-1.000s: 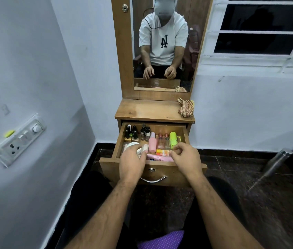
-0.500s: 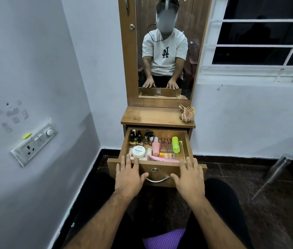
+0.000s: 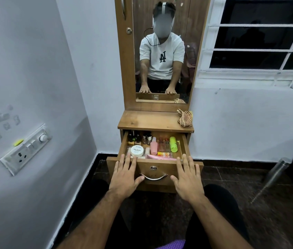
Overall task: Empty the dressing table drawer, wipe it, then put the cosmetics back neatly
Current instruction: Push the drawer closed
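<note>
Nearest the camera, two bare forearms are extended toward the open drawer [image 3: 155,169] of the wooden dressing table [image 3: 152,121]. The left hand [image 3: 125,177] is laid flat against the drawer front near its left edge, fingers straight and spread, nothing gripped; its fingertips reach the front's top edge. The right hand [image 3: 187,178] is laid likewise near the right edge, fingers straight, nothing held. Between the hands, the curved metal handle [image 3: 153,177] and a round lock [image 3: 153,168] are seen.

Inside the drawer the cosmetics are arranged: a white round jar [image 3: 137,150] at the front left, a pink tube [image 3: 160,157] lying along the front edge, a pink bottle [image 3: 154,146] at the centre, a green bottle [image 3: 173,144] toward the right side, and small dark nail-polish bottles [image 3: 138,138] in the back left corner.

On the tabletop's right edge a checked cloth [image 3: 185,118] is bunched. Behind it a mirror [image 3: 161,51] is mounted, in which the person is reflected.
</note>
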The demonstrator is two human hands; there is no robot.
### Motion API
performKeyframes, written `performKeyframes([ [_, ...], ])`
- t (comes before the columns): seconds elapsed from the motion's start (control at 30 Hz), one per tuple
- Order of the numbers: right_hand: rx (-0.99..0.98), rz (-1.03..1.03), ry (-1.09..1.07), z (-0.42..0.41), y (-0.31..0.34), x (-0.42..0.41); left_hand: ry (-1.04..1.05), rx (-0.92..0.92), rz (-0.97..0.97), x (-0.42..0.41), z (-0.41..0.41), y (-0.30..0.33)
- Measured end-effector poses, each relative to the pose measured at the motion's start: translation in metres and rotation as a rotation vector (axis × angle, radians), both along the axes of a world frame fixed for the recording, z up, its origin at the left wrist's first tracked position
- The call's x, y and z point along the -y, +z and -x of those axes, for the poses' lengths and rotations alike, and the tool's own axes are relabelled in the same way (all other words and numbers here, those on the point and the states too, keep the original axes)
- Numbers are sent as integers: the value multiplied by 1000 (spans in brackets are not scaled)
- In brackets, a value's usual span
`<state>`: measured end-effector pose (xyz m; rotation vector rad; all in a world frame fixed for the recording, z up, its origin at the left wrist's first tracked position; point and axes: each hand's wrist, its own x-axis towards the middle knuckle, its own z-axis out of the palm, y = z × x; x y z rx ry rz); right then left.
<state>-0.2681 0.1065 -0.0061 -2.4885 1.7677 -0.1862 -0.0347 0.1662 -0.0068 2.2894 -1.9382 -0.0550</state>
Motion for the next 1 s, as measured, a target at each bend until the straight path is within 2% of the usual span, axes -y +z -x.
performKeyframes([
  [0.47,14,9,-3,-17,-3,76,33,28,35,74,-11,-9],
  [0.6,58,-49,18,-20,2,108,50,-51,45,104,-18,-4],
  [0.63,118,-79,19,-20,4,116,88,-119,78,109,-19,-1],
  [0.7,361,-76,-47,-21,9,127,231,-319,179,116,-14,6],
  [0.8,786,98,-383,-28,13,123,433,-767,261,127,-2,13],
  [0.83,915,81,-505,-33,15,121,466,-909,248,135,0,14],
  [0.9,1207,-104,-660,-45,19,123,498,-1124,243,151,1,14],
  [1.0,1620,-345,-688,-57,39,129,557,-1398,307,170,0,18],
])
